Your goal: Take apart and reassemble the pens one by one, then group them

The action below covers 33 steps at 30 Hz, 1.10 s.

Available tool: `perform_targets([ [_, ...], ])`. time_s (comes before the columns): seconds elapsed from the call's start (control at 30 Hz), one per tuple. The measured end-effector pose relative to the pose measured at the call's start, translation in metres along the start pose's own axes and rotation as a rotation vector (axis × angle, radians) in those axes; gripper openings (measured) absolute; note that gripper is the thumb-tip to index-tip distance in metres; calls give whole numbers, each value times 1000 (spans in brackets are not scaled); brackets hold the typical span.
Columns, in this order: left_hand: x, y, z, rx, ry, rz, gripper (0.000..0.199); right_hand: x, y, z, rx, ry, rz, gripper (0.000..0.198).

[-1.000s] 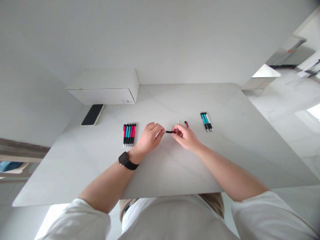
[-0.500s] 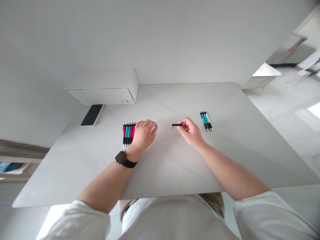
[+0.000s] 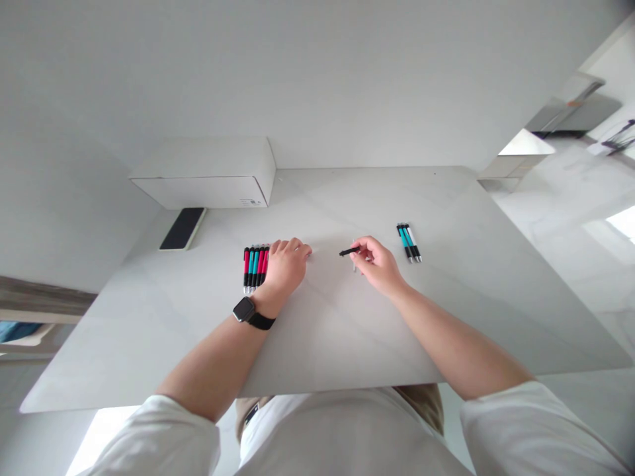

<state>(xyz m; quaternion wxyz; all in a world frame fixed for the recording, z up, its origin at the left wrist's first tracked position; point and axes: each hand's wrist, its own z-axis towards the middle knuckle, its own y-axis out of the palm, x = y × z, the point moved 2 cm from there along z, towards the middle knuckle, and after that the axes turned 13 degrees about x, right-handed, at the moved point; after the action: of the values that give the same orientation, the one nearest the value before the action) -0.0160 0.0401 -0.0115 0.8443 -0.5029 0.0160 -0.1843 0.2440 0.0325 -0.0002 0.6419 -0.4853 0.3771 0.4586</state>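
Observation:
My left hand (image 3: 288,266) is closed, thumb and fingertips pinched together on something small and pale that I cannot make out. It partly covers a row of red and teal pens (image 3: 254,268) with black grips, lying side by side on the table. Between the thumb and fingers of my right hand (image 3: 380,264) is a short black pen part (image 3: 349,251), tilted slightly, its free end pointing left. A thin pale stick (image 3: 354,267), perhaps a refill, shows just below that part, partly hidden by the fingers. Right of this hand lie three pens (image 3: 409,243), two teal and one white.
A white box (image 3: 203,192) stands against the wall at the back left of the marbled table (image 3: 317,344). In front of it lies a phone (image 3: 182,229) with a dark screen. The table's near edge runs close to my body.
The black pen part in my right hand has turned, its left end now lower. Less of the small silvery thing shows at my left fingertips. The pens lie as before.

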Motion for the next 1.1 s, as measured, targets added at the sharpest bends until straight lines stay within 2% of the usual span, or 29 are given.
perform_targets([
  [0.17, 3, 3, 1, 18, 12, -5, 24, 2, 1, 1, -39, 15, 9, 30],
  [0.3, 5, -6, -1, 46, 5, -8, 33, 2, -3, 6, -53, 10, 5, 32],
  [0.43, 6, -18, -1, 67, -2, -23, 35, -4, -7, 19, -77, -17, -109, 30],
  [0.53, 7, -23, -1, 73, -5, -22, 34, -13, -4, 30, -154, -35, -232, 26],
  [0.63, 8, -24, 0, 75, -5, -16, 34, -21, 8, 40, -255, -56, -330, 22],
  [0.73, 8, -24, 0, 82, -14, -7, 34, -24, 27, 53, -295, -76, -439, 21],
  [0.83, 9, -24, -1, 87, -20, -2, 33, -20, 48, 68, -326, -90, -568, 14],
  [0.93, 10, -24, -1, 87, -15, -9, 33, -12, 66, 82, -413, -60, -691, 10],
  [1.1, 11, -23, -1, 91, -24, -20, 33, -3, 80, 94, -460, -22, -815, 13],
])
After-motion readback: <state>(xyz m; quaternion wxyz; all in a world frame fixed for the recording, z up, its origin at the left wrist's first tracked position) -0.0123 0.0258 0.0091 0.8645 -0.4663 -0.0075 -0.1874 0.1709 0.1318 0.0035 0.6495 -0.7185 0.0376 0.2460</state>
